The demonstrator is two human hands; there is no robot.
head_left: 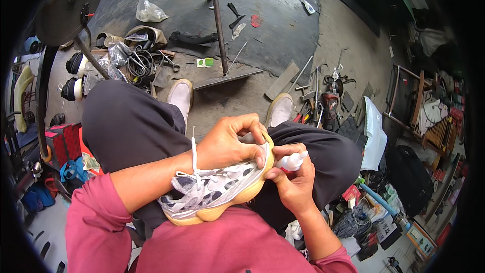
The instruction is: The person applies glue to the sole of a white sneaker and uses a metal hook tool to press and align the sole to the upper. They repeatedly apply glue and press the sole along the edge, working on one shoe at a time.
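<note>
My left hand (237, 139) grips one end of a spotted shoe (204, 192) over my lap (265, 210), against my pink shirt (202, 245). My right hand (297, 186) pinches a small white bottle (290, 162) just beside the shoe's yellowish sole (241, 194).

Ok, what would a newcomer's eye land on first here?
First, the spotted sneaker with its yellow sole, low in the centre, held by the left hand. Next, the small white bottle in the right hand, just right of the sneaker. Then the metal stand near the picture's top centre.
</note>
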